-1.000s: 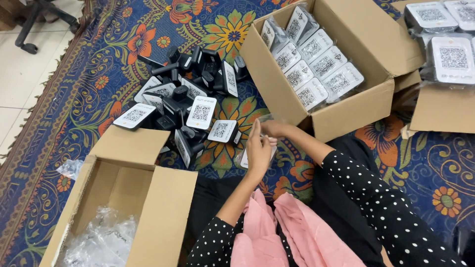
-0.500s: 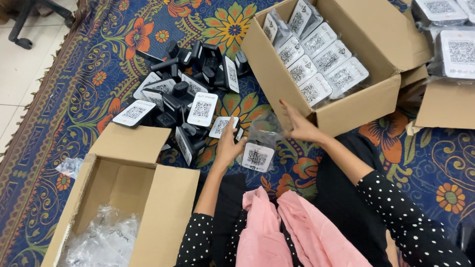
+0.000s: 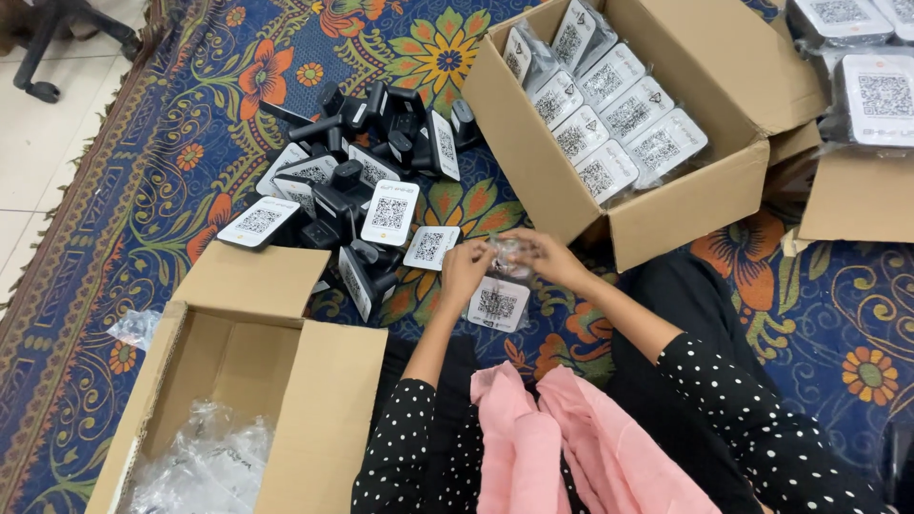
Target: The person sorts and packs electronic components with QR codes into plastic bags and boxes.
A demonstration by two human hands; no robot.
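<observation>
Both hands met over the carpet (image 3: pixel 171 143), just in front of the lap. Left hand (image 3: pixel 465 271) was curled, fingers pinching the top left edge of a clear plastic bag (image 3: pixel 503 259). Right hand (image 3: pixel 545 257) gripped the same bag from the right side, fingers closed on it. Inside the bag hung a white code placard (image 3: pixel 497 305), bottom end low, near the carpet, whether touching it could not be told.

Left of the hands lay a loose pile of black stands with white code cards (image 3: pixel 352 190), unbagged, some flat, some tilted. One small card (image 3: pixel 430 247) sat just beside the left hand.

Behind the hands stood an open cardboard box (image 3: pixel 657 214), filled with bagged placards (image 3: pixel 609 114) packed on edge in rows. Its front wall was near the right hand.

At lower left an open cardboard box (image 3: pixel 314 381) held crumpled clear plastic bags (image 3: pixel 205 466). A stray bit of plastic (image 3: pixel 136 326) lay on the carpet by its left flap.

Top right showed more bagged placards (image 3: pixel 881 95) on another carton (image 3: pixel 857 200). Pink cloth (image 3: pixel 571 447) lay across the lap; sleeves were black with white dots.
</observation>
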